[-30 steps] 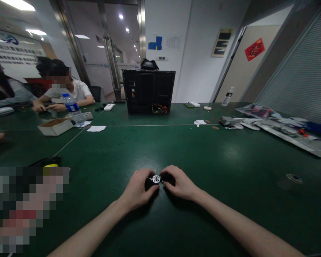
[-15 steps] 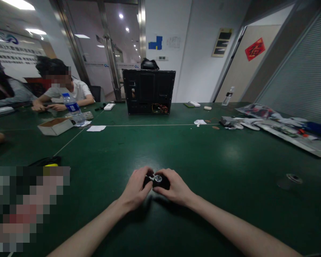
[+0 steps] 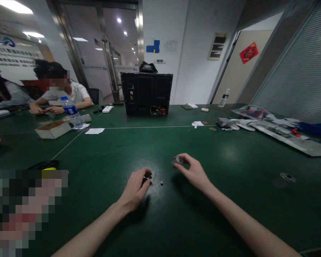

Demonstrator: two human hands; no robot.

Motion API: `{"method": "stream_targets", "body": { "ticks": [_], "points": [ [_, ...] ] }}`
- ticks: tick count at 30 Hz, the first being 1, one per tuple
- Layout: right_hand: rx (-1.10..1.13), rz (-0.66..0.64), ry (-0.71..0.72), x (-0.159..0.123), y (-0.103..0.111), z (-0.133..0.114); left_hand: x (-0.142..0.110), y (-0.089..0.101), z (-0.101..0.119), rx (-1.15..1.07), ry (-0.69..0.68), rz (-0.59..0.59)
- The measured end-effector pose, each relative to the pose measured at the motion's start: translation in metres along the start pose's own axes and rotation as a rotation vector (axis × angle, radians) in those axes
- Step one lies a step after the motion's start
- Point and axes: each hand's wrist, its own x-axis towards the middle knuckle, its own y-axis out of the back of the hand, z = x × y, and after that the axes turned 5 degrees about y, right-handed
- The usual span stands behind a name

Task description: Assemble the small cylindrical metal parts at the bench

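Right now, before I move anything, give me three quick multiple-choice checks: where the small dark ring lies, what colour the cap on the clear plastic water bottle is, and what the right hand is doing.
1. Where does the small dark ring lie?
A. In the white cardboard box
B. On the green table between the left hand and the right hand
C. On top of the black computer case

2. What colour is the cap of the clear plastic water bottle?
A. Red
B. Yellow
C. Blue

3. What is the right hand doing?
A. Lying flat and empty
B. Pinching a small round silvery part
C. Gripping the water bottle

Answers:
1. B: the ring sits by itself on the tabletop, just right of the left hand.
2. C: the cap shows blue at the bottle's top.
3. B: the thumb and fingers close on the part.
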Motion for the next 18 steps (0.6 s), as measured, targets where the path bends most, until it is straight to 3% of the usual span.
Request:
{"method": "stream_targets", "body": {
  "ticks": [6,9,12,18],
  "points": [
    [-0.562,0.398,-0.309,-0.009,0.125,0.109,-0.001,0.001,0.001,0.004,-0.006,-0.021],
    [-0.813,0.363,-0.533,-0.03,0.174,0.153,-0.001,0.0,0.001,0.015,0.003,-0.031],
    [-0.859,0.357,-0.682,-0.048,0.199,0.18,-0.001,0.0,0.002,0.026,0.003,-0.028],
    [-0.822,0.34,-0.792,-0.057,0.21,0.205,-0.001,0.0,0.005,0.039,0.007,-0.013]
  ]
}}
